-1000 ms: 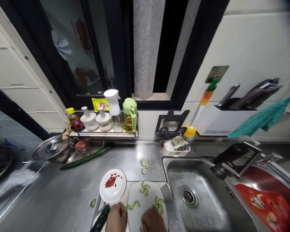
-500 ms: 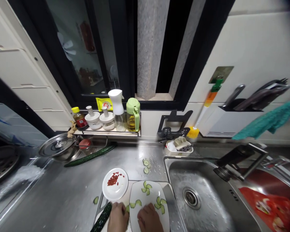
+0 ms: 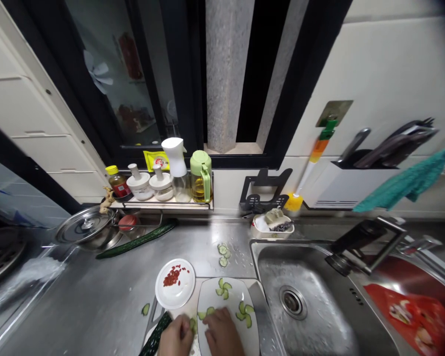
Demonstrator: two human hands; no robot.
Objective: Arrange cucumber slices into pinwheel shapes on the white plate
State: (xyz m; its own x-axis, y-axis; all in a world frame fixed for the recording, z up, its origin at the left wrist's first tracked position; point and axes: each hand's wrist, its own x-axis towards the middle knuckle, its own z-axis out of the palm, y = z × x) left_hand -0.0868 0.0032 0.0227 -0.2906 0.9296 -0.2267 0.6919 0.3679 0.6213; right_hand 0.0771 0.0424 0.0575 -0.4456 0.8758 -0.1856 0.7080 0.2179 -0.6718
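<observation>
A white plate at the bottom centre carries several green cucumber slices. My right hand rests on the plate's near part, fingers bent towards a slice by its left rim. My left hand is just left of the plate, fingers curled at a cucumber slice on the cutting board. A half cucumber lies beside my left hand. A small white dish with red bits stands further back on the left.
A whole cucumber lies near a pot lid at the back left. Bottles and jars stand on a rack. Loose cucumber slices lie on the steel counter. The sink is right of the plate.
Both hands have shifted slightly left and closer together at the plate's left rim. The camera swayed a little.
</observation>
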